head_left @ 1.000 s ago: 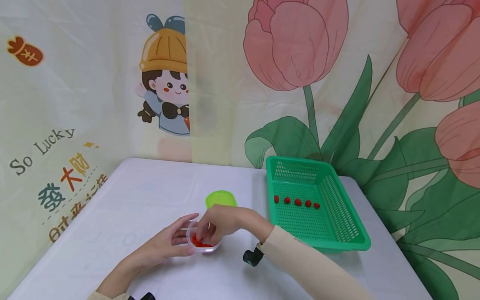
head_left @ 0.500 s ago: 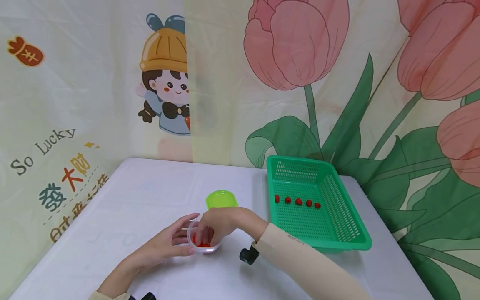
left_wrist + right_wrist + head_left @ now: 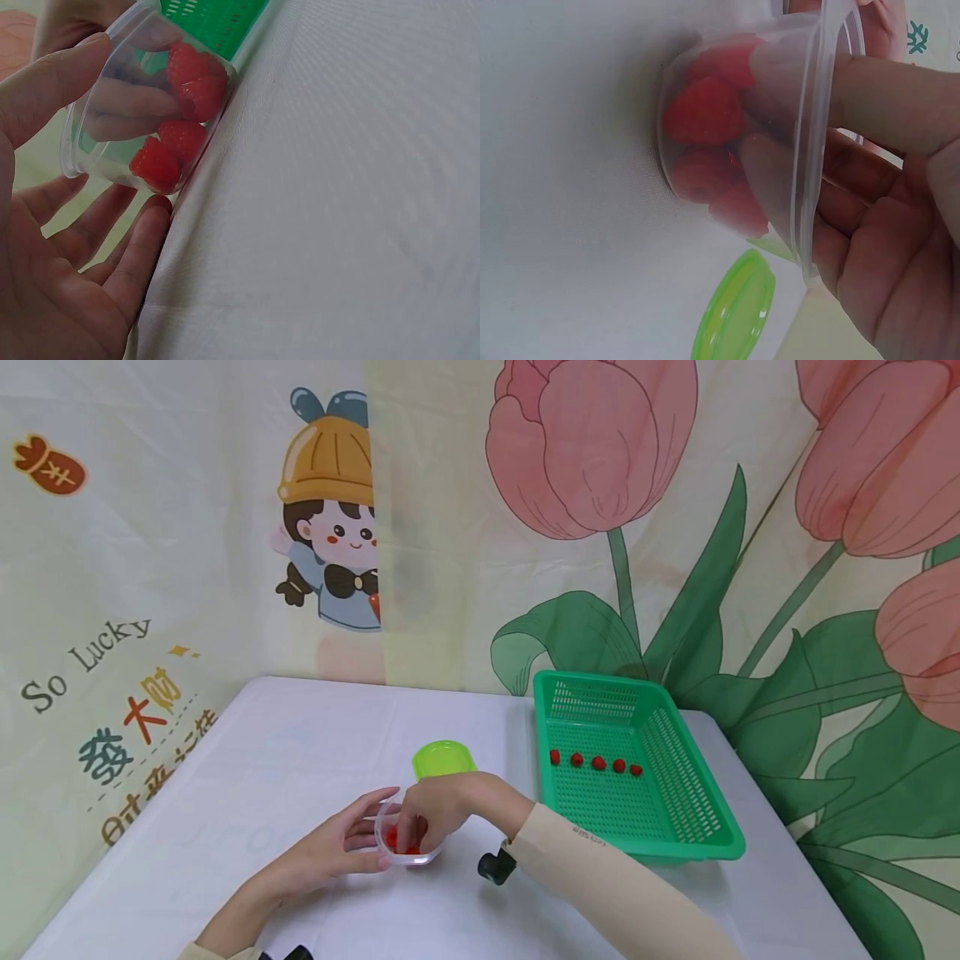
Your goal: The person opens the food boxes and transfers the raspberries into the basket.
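Note:
A clear plastic tub [image 3: 411, 860] with several raspberries [image 3: 156, 166] in it stands on the white table. My left hand [image 3: 337, 843] holds it from the left, thumb at the rim and fingers along its side. From the right, my right hand [image 3: 438, 810] reaches down inside the tub, fingers bent. Seen through the wall in the right wrist view, its fingertips are against the raspberries [image 3: 703, 112]. The blurry plastic hides whether one is pinched. A green basket [image 3: 551, 793] to the right holds a row of several raspberries [image 3: 598, 763].
Just behind the tub lies a bright green lid [image 3: 442, 758], partly covered by my right hand. The white table [image 3: 330, 735] reaches back to a printed cloth [image 3: 442, 527] with tulips and a cartoon figure.
My right hand's fingers have shifted slightly among the raspberries in the tub, and its wrist has moved a little left. The left hand, the tub and the basket look the same.

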{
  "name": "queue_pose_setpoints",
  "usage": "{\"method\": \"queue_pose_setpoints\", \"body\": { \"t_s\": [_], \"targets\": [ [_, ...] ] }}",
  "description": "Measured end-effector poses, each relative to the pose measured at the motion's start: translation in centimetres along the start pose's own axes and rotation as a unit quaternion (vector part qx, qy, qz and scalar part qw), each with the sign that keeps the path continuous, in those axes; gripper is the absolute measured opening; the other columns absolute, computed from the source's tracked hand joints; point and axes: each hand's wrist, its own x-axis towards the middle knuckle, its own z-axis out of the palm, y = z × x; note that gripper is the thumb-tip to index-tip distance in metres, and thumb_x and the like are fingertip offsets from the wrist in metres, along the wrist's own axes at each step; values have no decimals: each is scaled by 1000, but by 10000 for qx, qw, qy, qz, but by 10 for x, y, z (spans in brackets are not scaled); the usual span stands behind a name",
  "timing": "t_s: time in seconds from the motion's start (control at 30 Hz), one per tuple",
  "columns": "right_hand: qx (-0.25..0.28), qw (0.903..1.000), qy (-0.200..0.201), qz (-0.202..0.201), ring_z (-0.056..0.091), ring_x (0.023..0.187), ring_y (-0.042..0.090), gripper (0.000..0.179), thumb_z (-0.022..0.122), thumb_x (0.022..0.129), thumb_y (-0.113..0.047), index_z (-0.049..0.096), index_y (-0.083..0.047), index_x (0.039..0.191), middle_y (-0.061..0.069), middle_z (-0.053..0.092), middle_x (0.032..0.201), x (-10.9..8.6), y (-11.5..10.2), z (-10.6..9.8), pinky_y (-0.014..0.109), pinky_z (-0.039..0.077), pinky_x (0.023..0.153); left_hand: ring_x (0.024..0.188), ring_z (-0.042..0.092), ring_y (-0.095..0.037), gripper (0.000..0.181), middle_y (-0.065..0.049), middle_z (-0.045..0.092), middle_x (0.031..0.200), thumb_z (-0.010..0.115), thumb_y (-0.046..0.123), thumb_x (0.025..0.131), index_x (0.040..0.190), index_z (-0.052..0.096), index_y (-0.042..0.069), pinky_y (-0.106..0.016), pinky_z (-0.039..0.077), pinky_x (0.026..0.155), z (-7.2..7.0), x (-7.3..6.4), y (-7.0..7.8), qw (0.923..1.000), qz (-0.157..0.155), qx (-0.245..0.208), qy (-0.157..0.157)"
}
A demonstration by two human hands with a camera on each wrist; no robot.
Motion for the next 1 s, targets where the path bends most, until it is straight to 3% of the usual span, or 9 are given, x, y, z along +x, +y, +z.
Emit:
{"method": "queue_pose_setpoints", "body": {
  "t_s": [0.67,1.0],
  "targets": [
    [-37,9998,-89,-188,58,97,3,19,73,101,-15,83,-18,117,-13,70,100,-2,5,-2,14,51,82,143,52,-36,89,-17,38,166,79,15,97,168,27,25,-24,53,103,-1,2,-3,9999,90,58,46],
    [278,9991,-69,-299,60,94,2,19,70,103,-12,83,-16,116,-14,73,97,-2,9,-3,14,52,82,142,53,-36,89,-18,36,168,80,15,96,167,27,25,-23,52,104,-1,2,-3,9999,136,89,50]
  ]
}}
